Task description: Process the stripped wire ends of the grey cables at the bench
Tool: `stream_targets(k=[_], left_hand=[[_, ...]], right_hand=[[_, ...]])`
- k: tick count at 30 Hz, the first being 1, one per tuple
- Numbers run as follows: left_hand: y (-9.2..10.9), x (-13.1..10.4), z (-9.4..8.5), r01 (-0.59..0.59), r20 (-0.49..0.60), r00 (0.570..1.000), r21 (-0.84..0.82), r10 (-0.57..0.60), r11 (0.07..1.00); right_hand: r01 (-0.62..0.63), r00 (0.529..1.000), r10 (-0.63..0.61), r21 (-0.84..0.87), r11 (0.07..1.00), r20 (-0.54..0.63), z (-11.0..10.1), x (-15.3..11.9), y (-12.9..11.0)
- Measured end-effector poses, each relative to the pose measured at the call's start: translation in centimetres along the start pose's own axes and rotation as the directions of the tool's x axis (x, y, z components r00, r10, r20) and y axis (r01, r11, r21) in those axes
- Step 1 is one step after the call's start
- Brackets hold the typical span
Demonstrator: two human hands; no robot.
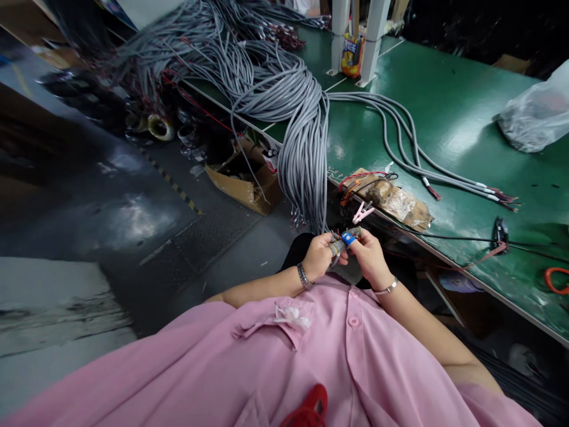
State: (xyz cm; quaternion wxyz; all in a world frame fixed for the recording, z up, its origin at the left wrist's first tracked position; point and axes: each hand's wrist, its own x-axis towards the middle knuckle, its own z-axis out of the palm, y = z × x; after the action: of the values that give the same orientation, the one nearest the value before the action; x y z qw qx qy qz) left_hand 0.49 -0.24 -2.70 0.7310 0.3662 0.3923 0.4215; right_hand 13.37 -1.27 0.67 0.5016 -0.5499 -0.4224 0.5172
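Close to my body, just below the hanging ends of a grey cable bundle (302,136), my two hands meet. My left hand (317,258) is closed, its fingers on a short grey tube-like piece with yellow bands (339,247). From the other side my right hand (371,256) pinches the same piece. A blue wrap (348,238) covers the right thumb tip. Thin dark and reddish wire ends show between the fingers, but what they belong to is hidden. Just above the right hand is a pink clip (363,212) at the table edge.
The green table (448,124) carries several loose grey cables (400,121), a taped cardboard block (391,198), a plastic bag (536,112) and an orange-handled tool (555,280). White posts (371,44) stand at the back. An open cardboard box (242,184) sits below the edge.
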Motion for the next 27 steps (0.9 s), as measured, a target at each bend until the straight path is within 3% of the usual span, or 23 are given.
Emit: stream_targets(k=[4, 9, 16, 18, 23, 27], left_hand=[[0.1, -0.2, 0.1, -0.008, 0.001, 1.000, 0.022, 0.008, 1.000], [-0.2, -0.2, 0.2, -0.025, -0.039, 0.999, -0.078, 0.022, 0.997], [-0.3, -0.2, 0.3, -0.037, -0.056, 0.998, -0.121, 0.031, 0.992], [-0.2, -0.2, 0.2, -0.018, -0.006, 1.000, -0.080, 0.018, 0.997], [-0.1, 0.0, -0.1, 0.006, 0.070, 0.998, 0.008, -0.007, 1.000], [0.1, 0.1, -0.2, -0.005, 0.006, 1.000, -0.052, 0.005, 0.999]], right_hand=[[0.005, 0.999, -0.006, -0.018, 1.000, -0.037, -0.1, 0.1, 0.3], [-0.046, 0.997, 0.055, 0.135, 0.990, -0.059, 0.4, -0.2, 0.8], [-0.152, 0.988, 0.135, 0.414, 0.897, 0.071, 1.3, -0.6, 0.5], [-0.143, 0.990, 0.129, 0.357, 0.923, 0.063, 1.0, -0.5, 0.5], [0.001, 0.999, -0.001, 0.004, 1.000, -0.042, 0.1, 0.0, 0.4], [-0.025, 0.999, 0.026, 0.043, 0.999, -0.044, -0.5, 0.3, 0.8]])
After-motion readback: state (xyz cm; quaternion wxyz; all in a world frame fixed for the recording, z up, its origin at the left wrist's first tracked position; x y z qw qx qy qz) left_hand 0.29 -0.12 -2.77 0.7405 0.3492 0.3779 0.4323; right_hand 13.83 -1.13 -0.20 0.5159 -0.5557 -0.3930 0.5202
